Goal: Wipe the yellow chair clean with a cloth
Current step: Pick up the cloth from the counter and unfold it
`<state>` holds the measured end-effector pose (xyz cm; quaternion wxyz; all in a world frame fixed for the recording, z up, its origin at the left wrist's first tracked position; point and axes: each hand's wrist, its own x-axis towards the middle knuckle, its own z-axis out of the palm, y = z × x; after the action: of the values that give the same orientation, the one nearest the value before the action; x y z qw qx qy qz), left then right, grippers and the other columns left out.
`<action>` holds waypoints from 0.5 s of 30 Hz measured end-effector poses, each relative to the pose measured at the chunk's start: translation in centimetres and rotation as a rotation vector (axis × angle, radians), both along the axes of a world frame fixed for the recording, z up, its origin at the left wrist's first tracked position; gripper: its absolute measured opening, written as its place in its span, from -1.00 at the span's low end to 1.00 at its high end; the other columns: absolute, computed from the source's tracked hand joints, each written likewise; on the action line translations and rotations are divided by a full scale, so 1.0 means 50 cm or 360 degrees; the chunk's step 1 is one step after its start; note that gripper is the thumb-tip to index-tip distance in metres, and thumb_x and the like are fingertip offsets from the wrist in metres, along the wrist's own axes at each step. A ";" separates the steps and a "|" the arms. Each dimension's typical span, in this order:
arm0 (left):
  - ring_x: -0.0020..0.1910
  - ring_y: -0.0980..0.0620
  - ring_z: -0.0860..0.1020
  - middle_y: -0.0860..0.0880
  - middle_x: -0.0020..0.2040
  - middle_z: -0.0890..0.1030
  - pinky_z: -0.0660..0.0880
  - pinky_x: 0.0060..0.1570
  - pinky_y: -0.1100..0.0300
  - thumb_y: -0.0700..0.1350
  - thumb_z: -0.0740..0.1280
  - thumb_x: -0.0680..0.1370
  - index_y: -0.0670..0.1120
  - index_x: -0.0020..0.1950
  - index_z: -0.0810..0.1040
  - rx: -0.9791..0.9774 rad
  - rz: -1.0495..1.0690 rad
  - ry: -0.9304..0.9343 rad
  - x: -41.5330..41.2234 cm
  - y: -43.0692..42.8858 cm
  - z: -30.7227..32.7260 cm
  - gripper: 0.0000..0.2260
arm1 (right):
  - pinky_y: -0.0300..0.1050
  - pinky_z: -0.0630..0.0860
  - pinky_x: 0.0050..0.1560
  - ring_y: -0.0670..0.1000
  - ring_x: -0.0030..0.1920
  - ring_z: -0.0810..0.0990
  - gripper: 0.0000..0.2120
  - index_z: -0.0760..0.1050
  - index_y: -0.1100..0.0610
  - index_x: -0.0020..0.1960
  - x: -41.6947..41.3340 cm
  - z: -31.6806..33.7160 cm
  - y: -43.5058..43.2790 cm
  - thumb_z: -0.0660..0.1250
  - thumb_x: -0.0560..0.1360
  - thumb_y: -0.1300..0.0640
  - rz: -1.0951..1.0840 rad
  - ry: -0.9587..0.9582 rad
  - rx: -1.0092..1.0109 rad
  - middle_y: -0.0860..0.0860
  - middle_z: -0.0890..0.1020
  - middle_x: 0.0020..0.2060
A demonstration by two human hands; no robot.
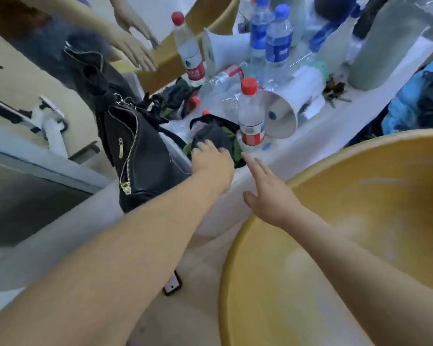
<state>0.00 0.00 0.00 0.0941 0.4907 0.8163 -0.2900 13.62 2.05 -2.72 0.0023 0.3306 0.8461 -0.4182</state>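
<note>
A: Left of figure: a black zipped bag (138,156) leans at the table (310,143) edge. What lies beside it?

B: The left hand (211,166), reaching forward onto a dark, bundled cloth (215,137) with green showing at its margin. The grip is curled over the bundle, fingertips touching the fabric; whether it has closed on the cloth cannot be told, since the palm hides the contact.

A: And centre?

B: A red-capped bottle (251,116) stands upright just beside the cloth, on its right. The right hand (268,193) is spread, fingers extended toward the cloth's near edge, holding nothing.

A: Which hand is nearer?

B: The left; it lies on the bundle, while the right is just short of it, index finger pointing toward it.

A: Right of figure?

B: The yellow chair (348,233), its curved seat and back filling the lower right, directly under the right forearm. Judged from this, the cloth lies ahead and left of the chair, so the coming move is a lift off the table and a draw back and rightward to the seat; no wiping has begun
</note>
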 end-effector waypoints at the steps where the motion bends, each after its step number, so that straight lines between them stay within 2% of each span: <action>1: 0.40 -0.34 0.18 -0.35 0.48 0.06 0.29 0.27 -0.07 -0.09 0.35 0.48 -0.15 0.51 0.05 -0.0100 0.0125 -0.0035 -0.025 0.026 -0.016 -0.29 | 0.09 0.43 0.24 0.13 0.43 0.32 -0.24 -0.15 -0.13 0.56 -0.031 -0.022 0.005 0.22 0.55 0.16 -0.0087 0.0051 -0.0077 -0.03 0.05 0.57; 3: 0.39 -0.38 0.18 -0.36 0.49 -0.03 0.39 0.13 -0.08 -0.11 0.35 0.49 -0.05 0.54 -0.06 -0.0110 0.0329 -0.0148 -0.075 0.069 -0.053 -0.24 | -0.03 0.37 0.25 0.09 0.43 0.32 -0.26 -0.13 -0.12 0.56 -0.082 -0.060 0.020 0.23 0.56 0.17 -0.0237 0.0096 -0.0222 -0.07 0.12 0.55; 4: 0.36 -0.37 0.22 -0.38 0.47 0.02 0.43 0.04 -0.08 -0.12 0.35 0.48 -0.01 0.53 -0.08 -0.0104 0.0394 -0.0220 -0.098 0.085 -0.068 -0.23 | -0.12 0.34 0.21 0.06 0.43 0.32 -0.28 -0.11 -0.13 0.56 -0.105 -0.069 0.022 0.23 0.57 0.16 -0.0279 0.0079 -0.0316 -0.08 0.15 0.54; 6: 0.26 -0.31 0.37 -0.34 0.36 0.30 0.43 -0.10 -0.06 -0.18 0.34 0.47 -0.01 0.51 -0.04 -0.0102 0.0364 -0.0279 -0.126 0.103 -0.097 -0.26 | -0.21 0.31 0.17 0.01 0.39 0.36 -0.28 -0.08 -0.12 0.57 -0.146 -0.096 0.033 0.24 0.58 0.18 -0.0417 0.0140 -0.0519 -0.10 0.26 0.48; 8: 0.18 -0.25 0.46 -0.23 0.21 0.50 0.38 -0.09 -0.01 -0.25 0.31 0.46 -0.11 0.44 0.11 0.0033 0.0186 -0.0223 -0.144 0.113 -0.109 -0.39 | -0.18 0.42 0.10 0.00 0.26 0.48 -0.26 -0.05 -0.13 0.56 -0.179 -0.116 0.041 0.25 0.56 0.25 -0.0621 0.0278 -0.0805 -0.17 0.37 0.29; 10: 0.20 -0.21 0.47 -0.19 0.18 0.55 0.33 -0.02 0.03 -0.31 0.26 0.47 -0.18 0.34 0.27 0.0199 0.0107 -0.0157 -0.153 0.127 -0.096 -0.55 | -0.05 0.52 0.08 0.03 0.15 0.54 -0.24 0.01 -0.20 0.53 -0.204 -0.126 0.049 0.27 0.53 0.30 -0.0853 0.0407 -0.1076 -0.13 0.42 0.25; 12: 0.21 -0.20 0.47 -0.18 0.19 0.54 0.37 0.05 0.02 -0.27 0.24 0.50 -0.18 0.27 0.39 0.0381 0.0149 -0.0215 -0.155 0.144 -0.053 -0.67 | 0.06 0.56 0.06 0.08 0.01 0.59 -0.24 0.05 -0.22 0.50 -0.221 -0.118 0.056 0.30 0.51 0.32 -0.0990 0.0498 -0.1232 -0.05 0.47 0.19; 13: 0.19 -0.21 0.48 -0.17 0.19 0.54 0.40 0.03 0.02 -0.22 0.25 0.51 -0.16 0.22 0.45 0.0482 0.0214 -0.0287 -0.156 0.147 -0.025 -0.72 | 0.00 0.58 0.01 0.01 -0.03 0.61 -0.24 0.06 -0.20 0.50 -0.226 -0.112 0.055 0.32 0.51 0.33 -0.0993 0.0549 -0.1295 -0.10 0.48 0.09; 15: 0.14 -0.21 0.51 -0.17 0.14 0.57 0.39 -0.09 0.07 -0.10 0.23 0.52 -0.14 0.10 0.52 0.0723 0.0402 -0.0515 -0.164 0.150 0.031 -0.78 | -0.32 0.55 -0.14 -0.31 -0.13 0.57 -0.27 0.11 -0.13 0.50 -0.238 -0.084 0.045 0.35 0.51 0.33 -0.0941 0.0685 -0.1360 -0.23 0.46 -0.03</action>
<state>-8.19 7.50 1.56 0.1460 0.4336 0.8892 -0.0043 1.74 4.29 -6.94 -0.1538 0.4306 0.4543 -0.7645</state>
